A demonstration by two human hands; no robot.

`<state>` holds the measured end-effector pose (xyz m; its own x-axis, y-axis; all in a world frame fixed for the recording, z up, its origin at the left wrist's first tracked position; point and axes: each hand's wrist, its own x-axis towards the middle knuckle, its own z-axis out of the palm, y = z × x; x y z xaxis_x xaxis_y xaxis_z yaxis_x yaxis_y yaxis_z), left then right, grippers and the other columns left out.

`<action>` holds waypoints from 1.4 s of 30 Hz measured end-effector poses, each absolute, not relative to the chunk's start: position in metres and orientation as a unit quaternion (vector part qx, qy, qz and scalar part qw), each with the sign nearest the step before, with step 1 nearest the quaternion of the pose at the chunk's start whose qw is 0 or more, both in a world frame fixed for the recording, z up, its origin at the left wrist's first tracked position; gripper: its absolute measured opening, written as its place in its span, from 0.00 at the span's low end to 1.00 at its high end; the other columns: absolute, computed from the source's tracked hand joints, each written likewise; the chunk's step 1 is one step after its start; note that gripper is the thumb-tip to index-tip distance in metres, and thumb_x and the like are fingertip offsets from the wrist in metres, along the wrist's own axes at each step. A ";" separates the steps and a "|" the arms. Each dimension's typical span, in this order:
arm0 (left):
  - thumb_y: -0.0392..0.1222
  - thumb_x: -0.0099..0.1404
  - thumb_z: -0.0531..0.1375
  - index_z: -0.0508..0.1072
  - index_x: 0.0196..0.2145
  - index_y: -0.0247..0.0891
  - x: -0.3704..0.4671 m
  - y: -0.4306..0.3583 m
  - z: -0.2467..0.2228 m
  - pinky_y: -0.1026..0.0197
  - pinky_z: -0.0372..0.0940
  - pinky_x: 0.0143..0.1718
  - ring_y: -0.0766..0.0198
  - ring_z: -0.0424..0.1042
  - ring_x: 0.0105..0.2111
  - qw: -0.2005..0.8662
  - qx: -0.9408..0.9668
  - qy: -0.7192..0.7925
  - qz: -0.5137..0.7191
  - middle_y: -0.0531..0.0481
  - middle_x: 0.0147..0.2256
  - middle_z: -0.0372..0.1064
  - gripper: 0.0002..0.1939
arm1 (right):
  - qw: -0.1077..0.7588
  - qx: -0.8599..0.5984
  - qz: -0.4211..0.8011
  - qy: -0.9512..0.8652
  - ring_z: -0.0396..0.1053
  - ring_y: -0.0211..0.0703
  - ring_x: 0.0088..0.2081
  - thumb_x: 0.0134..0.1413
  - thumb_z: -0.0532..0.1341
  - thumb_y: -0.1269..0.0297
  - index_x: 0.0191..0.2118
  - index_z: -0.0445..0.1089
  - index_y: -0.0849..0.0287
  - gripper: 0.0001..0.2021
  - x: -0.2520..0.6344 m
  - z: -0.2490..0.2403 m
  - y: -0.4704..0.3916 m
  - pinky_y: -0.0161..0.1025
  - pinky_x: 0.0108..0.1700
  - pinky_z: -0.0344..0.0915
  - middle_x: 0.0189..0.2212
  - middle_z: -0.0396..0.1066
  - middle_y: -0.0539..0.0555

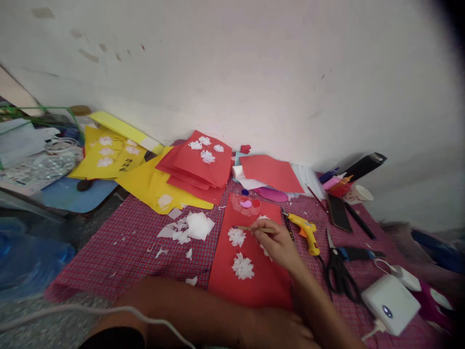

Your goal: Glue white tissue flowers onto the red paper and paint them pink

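Brush [268, 230] points left over red sheet [225, 281], bare tablecloth [174, 264] beyond its edge.

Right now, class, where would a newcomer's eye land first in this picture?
Probably on the red sheet at the front middle of the checked cloth, with its white paper flowers. There the right hand holds a thin brush by one flower. The yellow glue gun just right of the sheet also stands out.

Red sheet [223, 261], white flowers [243, 266], checked pink-red tablecloth [127, 242]
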<state>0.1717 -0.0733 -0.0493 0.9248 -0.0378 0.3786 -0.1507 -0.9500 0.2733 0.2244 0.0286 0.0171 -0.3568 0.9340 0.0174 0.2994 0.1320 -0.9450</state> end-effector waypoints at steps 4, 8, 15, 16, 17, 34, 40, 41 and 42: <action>0.37 0.66 0.60 0.78 0.44 0.38 0.170 -0.073 -0.049 0.60 0.71 0.44 0.61 0.76 0.42 0.146 0.971 -0.049 0.183 0.48 0.42 0.77 0.10 | 0.332 -0.462 0.482 -0.667 0.58 0.38 0.22 0.55 0.63 0.63 0.35 0.75 0.57 0.05 0.224 0.017 0.028 0.34 0.24 0.55 0.22 0.65 0.47; 0.39 0.67 0.59 0.78 0.41 0.41 0.171 -0.073 -0.050 0.61 0.71 0.44 0.62 0.75 0.42 0.145 0.970 -0.046 0.191 0.49 0.42 0.77 0.08 | 0.355 -0.465 0.480 -0.654 0.60 0.39 0.23 0.54 0.64 0.61 0.34 0.75 0.56 0.05 0.227 0.017 0.027 0.35 0.25 0.57 0.22 0.65 0.47; 0.40 0.68 0.59 0.79 0.41 0.39 0.173 -0.076 -0.056 0.61 0.71 0.42 0.62 0.75 0.41 0.131 0.966 -0.042 0.220 0.48 0.41 0.76 0.08 | 0.356 -0.452 0.487 -0.656 0.60 0.38 0.24 0.57 0.63 0.62 0.36 0.76 0.56 0.06 0.230 0.015 0.025 0.35 0.27 0.57 0.23 0.65 0.47; 0.40 0.68 0.60 0.79 0.41 0.40 0.173 -0.076 -0.057 0.61 0.71 0.42 0.62 0.75 0.40 0.131 0.966 -0.042 0.221 0.48 0.41 0.76 0.08 | 0.358 -0.454 0.485 -0.656 0.60 0.38 0.24 0.58 0.63 0.62 0.37 0.76 0.56 0.06 0.232 0.014 0.024 0.35 0.27 0.57 0.23 0.65 0.47; 0.39 0.67 0.60 0.79 0.42 0.40 0.173 -0.076 -0.057 0.61 0.70 0.42 0.62 0.75 0.40 0.132 0.966 -0.042 0.220 0.48 0.41 0.76 0.08 | 0.362 -0.457 0.483 -0.654 0.60 0.38 0.24 0.58 0.63 0.62 0.37 0.76 0.56 0.06 0.233 0.014 0.023 0.35 0.26 0.57 0.23 0.65 0.47; 0.37 0.65 0.60 0.76 0.44 0.42 0.179 -0.087 -0.083 0.58 0.68 0.39 0.61 0.73 0.37 0.114 0.957 -0.018 0.267 0.50 0.34 0.71 0.10 | 0.400 -0.492 0.469 -0.615 0.66 0.39 0.25 0.60 0.63 0.61 0.38 0.75 0.58 0.07 0.247 0.000 0.005 0.35 0.28 0.61 0.25 0.71 0.50; 0.36 0.65 0.60 0.76 0.45 0.43 0.176 -0.087 -0.076 0.58 0.67 0.39 0.60 0.73 0.38 0.113 0.963 -0.017 0.245 0.51 0.35 0.72 0.11 | 0.426 -0.498 0.478 -0.584 0.67 0.39 0.24 0.57 0.65 0.60 0.38 0.76 0.58 0.07 0.250 0.001 0.004 0.34 0.26 0.62 0.23 0.71 0.49; 0.37 0.66 0.60 0.76 0.46 0.43 0.176 -0.087 -0.075 0.58 0.67 0.40 0.60 0.73 0.39 0.115 0.963 -0.016 0.242 0.51 0.35 0.72 0.11 | 0.430 -0.495 0.478 -0.584 0.67 0.39 0.24 0.57 0.65 0.61 0.38 0.76 0.58 0.07 0.250 0.002 0.003 0.34 0.26 0.62 0.23 0.72 0.49; 0.37 0.66 0.60 0.76 0.46 0.44 0.175 -0.086 -0.074 0.58 0.67 0.40 0.61 0.73 0.39 0.116 0.964 -0.016 0.240 0.51 0.36 0.72 0.11 | 0.434 -0.491 0.477 -0.586 0.67 0.39 0.24 0.57 0.65 0.61 0.38 0.76 0.58 0.07 0.249 0.003 0.002 0.34 0.26 0.62 0.24 0.72 0.49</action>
<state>0.1751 -0.0865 -0.0736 0.8846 0.0250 0.4657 -0.0866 -0.9724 0.2167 0.2492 0.0020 0.0026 -0.1399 0.9893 0.0404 0.1614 0.0631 -0.9849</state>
